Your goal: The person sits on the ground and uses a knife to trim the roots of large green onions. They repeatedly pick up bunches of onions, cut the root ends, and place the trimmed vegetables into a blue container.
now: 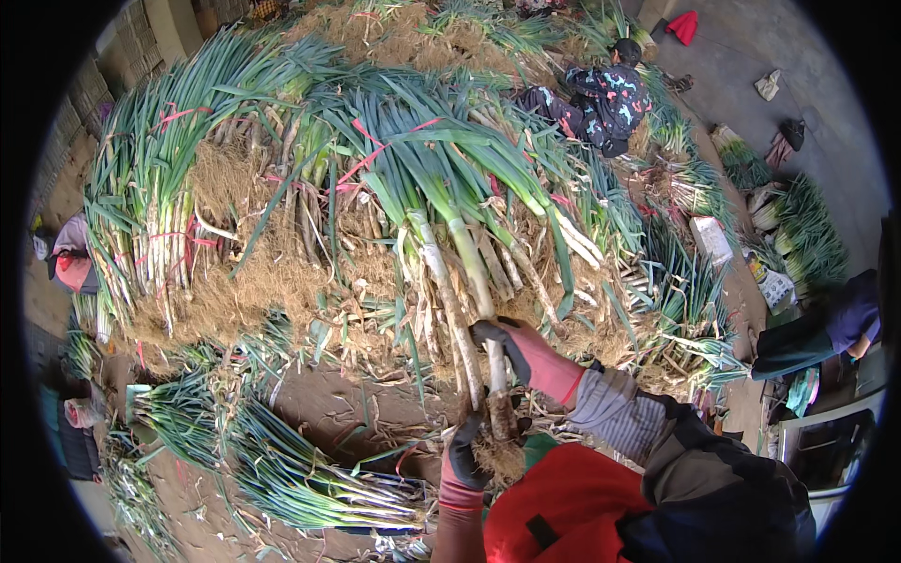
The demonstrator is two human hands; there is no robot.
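My right hand, in a pink and black work glove, is closed around the pale shaft of a large green onion or leek. My left hand, gloved alike, grips the lower ends of this stalk and a second pale stalk beside it, close to the shaggy roots. The left fingers are partly hidden behind the stalks. Both stalks lean away from me, their green leaves spread over a large heap of tied onions.
Trimmed onions lie in a dark tray at lower left. Pink ties and dry roots cover the heap. A person sits among the onions at upper right; others are at the left and right edges. A white box stands at right.
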